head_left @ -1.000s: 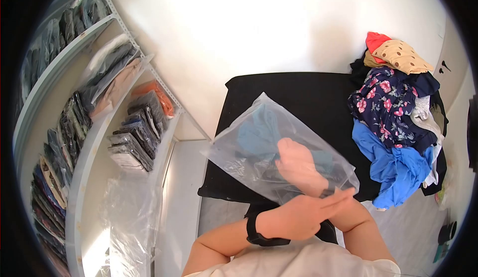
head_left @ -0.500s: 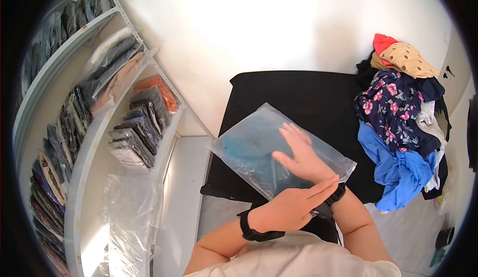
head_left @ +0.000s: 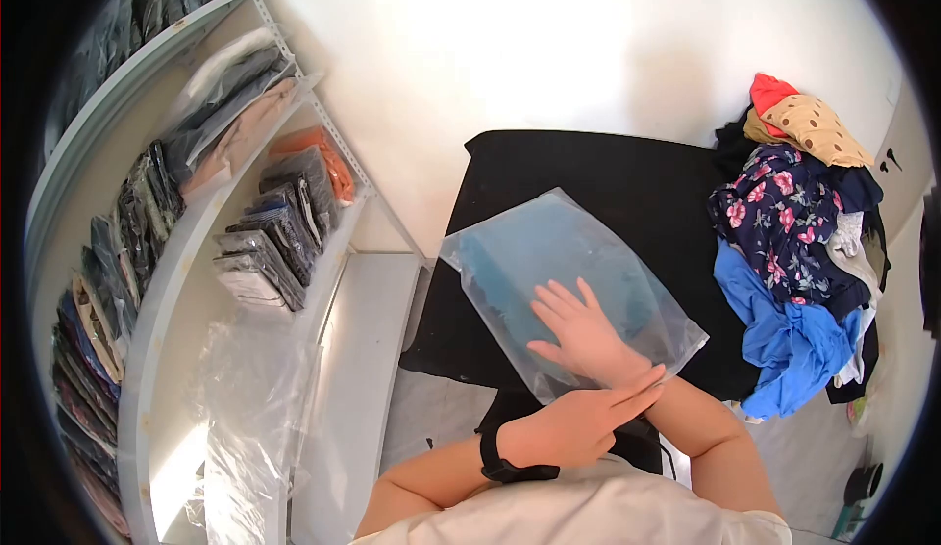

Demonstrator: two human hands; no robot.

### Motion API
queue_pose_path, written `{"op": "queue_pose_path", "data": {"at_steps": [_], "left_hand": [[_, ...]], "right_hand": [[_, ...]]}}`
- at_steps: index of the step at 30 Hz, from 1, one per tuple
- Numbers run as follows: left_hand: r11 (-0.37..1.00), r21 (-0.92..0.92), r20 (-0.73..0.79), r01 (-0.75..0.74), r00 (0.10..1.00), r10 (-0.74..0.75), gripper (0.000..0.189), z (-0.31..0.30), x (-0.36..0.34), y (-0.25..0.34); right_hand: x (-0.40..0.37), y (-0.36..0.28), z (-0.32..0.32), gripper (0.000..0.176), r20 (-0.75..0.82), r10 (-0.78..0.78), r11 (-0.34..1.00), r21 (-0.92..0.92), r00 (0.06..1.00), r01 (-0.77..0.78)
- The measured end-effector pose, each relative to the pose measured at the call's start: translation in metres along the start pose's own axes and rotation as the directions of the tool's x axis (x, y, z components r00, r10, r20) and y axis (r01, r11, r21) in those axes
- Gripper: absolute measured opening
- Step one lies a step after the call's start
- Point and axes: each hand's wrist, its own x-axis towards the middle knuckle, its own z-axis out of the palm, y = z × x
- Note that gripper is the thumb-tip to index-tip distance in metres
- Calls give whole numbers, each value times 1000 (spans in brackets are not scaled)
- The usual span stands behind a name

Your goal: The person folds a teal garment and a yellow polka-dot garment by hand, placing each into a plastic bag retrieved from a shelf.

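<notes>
A clear plastic bag (head_left: pixel 549 222) with a folded blue-green item inside lies slanted on the black tabletop (head_left: pixel 627 168). My right hand (head_left: pixel 583 334) rests palm down on the lower part of the bag, fingers spread. My left hand (head_left: pixel 578 422) crosses in front of my right wrist at the bag's lower edge. Two of its fingers stretch out side by side, and the others are curled. Its thumb and anything between its fingers are hidden. A black band (head_left: pixel 505 457) is on my left wrist.
A clothes pile (head_left: pixel 784 212) lies on the table's right side, with a blue garment (head_left: pixel 794 349) hanging at its front. At left, shelves (head_left: pixel 181 280) hold packed garments (head_left: pixel 279 231) and loose clear plastic (head_left: pixel 245 408). A white wall stands behind the table.
The bag has turned clockwise, its top corner shifting right and its blue-green content showing more plainly. My right hand has moved slightly down, fingers spread wider. The camera view has shifted slightly.
</notes>
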Motion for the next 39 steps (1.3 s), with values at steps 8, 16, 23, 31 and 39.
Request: {"op": "queue_pose_path", "data": {"at_steps": [8, 16, 23, 31, 39], "left_hand": [[940, 156, -585, 303, 795, -159, 57, -61, -28, -44], [529, -150, -676, 835, 303, -671, 78, -97, -58, -157], [540, 139, -826, 830, 398, -399, 75, -91, -78, -139], [580, 441, -567, 685, 713, -412, 53, -84, -63, -135], [658, 486, -532, 575, 792, -299, 58, -83, -40, -107]], "right_hand": [[-24, 0, -22, 60, 110, -93, 996, 20, 990, 92], [-28, 6, -43, 59, 80, -98, 995, -10, 992, 99], [-69, 9, -40, 75, -246, 311, 948, 7, 918, -319], [-75, 26, -24, 76, 8, 191, 873, 456, 981, -174], [-115, 68, -42, 33, -171, 318, 843, 502, 932, -195]]}}
